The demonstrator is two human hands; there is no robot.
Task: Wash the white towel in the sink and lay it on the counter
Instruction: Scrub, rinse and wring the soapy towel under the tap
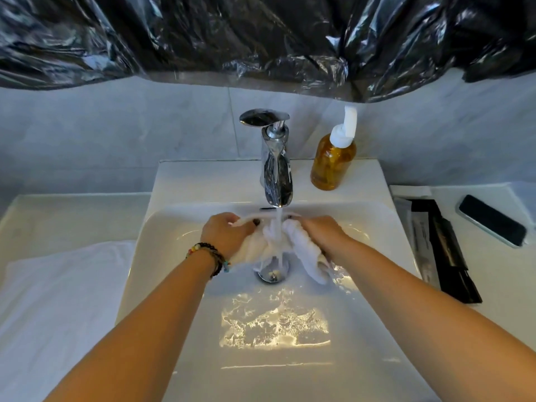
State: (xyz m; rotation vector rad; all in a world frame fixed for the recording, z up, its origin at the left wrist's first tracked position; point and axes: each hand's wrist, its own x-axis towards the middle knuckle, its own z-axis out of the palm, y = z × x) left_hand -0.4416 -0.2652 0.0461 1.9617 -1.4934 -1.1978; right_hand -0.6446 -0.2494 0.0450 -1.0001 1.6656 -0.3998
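Head view: left hand (226, 236) and right hand (317, 235) each grip an end of the white towel (301, 248), stretched crosswise under the tap stream (278, 227) over the sink (203, 329); worktop (58, 210) lies left.

We see our left hand (227, 235) and right hand (319, 233) each with a curled grip on the bunched white towel (304, 248) over the sink (179, 227), under water running from the faucet (275, 169). A soap bottle (333, 161) stands just right of the faucet.
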